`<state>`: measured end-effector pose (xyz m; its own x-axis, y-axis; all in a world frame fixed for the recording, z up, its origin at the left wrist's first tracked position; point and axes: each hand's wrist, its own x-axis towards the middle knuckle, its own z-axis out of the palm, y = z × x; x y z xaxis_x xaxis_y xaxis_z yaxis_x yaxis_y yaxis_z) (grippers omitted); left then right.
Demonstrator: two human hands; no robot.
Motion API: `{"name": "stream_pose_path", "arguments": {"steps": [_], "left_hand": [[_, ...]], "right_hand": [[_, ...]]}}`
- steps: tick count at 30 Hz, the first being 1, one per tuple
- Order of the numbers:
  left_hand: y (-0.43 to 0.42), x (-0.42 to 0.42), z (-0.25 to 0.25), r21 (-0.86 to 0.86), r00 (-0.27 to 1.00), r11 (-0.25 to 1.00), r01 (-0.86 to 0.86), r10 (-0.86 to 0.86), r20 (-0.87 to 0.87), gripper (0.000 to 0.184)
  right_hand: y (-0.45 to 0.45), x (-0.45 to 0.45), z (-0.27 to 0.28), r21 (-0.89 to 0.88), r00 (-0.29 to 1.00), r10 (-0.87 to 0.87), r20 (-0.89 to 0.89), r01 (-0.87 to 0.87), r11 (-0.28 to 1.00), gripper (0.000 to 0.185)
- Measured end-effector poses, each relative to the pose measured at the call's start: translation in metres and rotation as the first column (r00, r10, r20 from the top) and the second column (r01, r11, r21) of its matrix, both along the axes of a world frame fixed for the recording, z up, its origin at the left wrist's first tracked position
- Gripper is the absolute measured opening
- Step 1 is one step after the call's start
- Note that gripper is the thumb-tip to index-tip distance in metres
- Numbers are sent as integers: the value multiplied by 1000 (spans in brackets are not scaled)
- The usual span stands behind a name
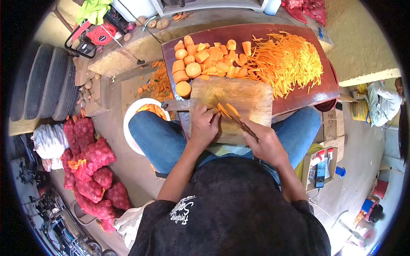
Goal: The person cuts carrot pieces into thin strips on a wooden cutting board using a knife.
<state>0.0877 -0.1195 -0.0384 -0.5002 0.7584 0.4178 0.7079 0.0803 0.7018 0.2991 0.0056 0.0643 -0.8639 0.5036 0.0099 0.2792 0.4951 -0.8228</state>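
My right hand (265,143) is wrapped round the handle of a knife (249,129), its blade pointing up and left over the wooden cutting board (252,96). My left hand (204,126) presses bent fingers onto the board, closed on a carrot piece that they mostly hide. Thin carrot strips (228,110) lie between the fingertips and the blade. Beyond the board, carrot chunks (193,69) are grouped on the left of the dark red table (239,34). A large heap of shredded carrot (294,64) covers its right side.
A white bucket (128,123) holding carrot pieces stands by my left knee. Carrot scraps (160,83) lie on the floor behind it. Red mesh sacks (92,160) and tyres (38,83) are at the left. A cardboard box (306,170) with a phone (320,175) sits at my right.
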Motion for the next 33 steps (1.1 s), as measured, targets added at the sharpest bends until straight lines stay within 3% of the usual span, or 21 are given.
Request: {"name": "stream_pose_path", "arguments": {"steps": [2,5,8,9,12,13,16,20,23,26,27,29,31,32,33], "left_hand": [[-1,-1,4,0,1000,1000,12,-12,18,15],[-1,-2,9,-5,999,1000,30,-30,-15,14],[-5,8,25,102,936,976,-191,150,319,15],[-8,6,33,105,931,971,-214,171,321,22],[0,-3,69,89,987,994,-65,51,151,32],[3,-8,70,-33,998,999,21,-19,62,45],[23,-9,71,-257,984,960,115,-145,-102,56],[47,-19,56,-428,972,896,119,-192,-132,62],[58,-20,55,-489,961,869,73,-192,-198,61],[52,-30,43,-436,945,899,52,-185,-270,60],[48,-31,51,-324,946,945,51,-150,-287,49],[42,-47,45,-192,991,979,74,-94,-96,40],[31,-60,32,-31,999,999,29,-28,35,28],[23,-65,24,-98,990,995,4,9,139,29],[12,-67,16,-166,970,986,-12,52,239,29]], "right_hand": [[2,6,-5,-95,999,-38,-24,36,995,45],[8,10,-14,4,999,-27,-29,27,1000,43],[7,8,1,167,999,29,33,-34,985,42],[6,7,-1,217,998,56,26,-61,974,42],[3,4,-6,335,988,146,42,-152,930,40],[0,2,-6,354,983,173,62,-184,917,39],[-8,-7,-11,457,973,225,56,-225,860,34],[-10,-4,-22,511,967,239,86,-248,823,32],[-14,-3,-17,525,965,253,70,-251,814,32],[-18,0,-12,483,959,264,108,-282,829,35],[-17,0,-7,447,961,258,103,-277,851,34],[-13,4,3,374,964,247,95,-265,889,32],[-6,9,-7,348,979,184,-85,-144,926,34],[-2,13,-11,326,974,148,-173,-85,942,34],[5,17,-14,163,989,65,-132,-43,986,35]]}}
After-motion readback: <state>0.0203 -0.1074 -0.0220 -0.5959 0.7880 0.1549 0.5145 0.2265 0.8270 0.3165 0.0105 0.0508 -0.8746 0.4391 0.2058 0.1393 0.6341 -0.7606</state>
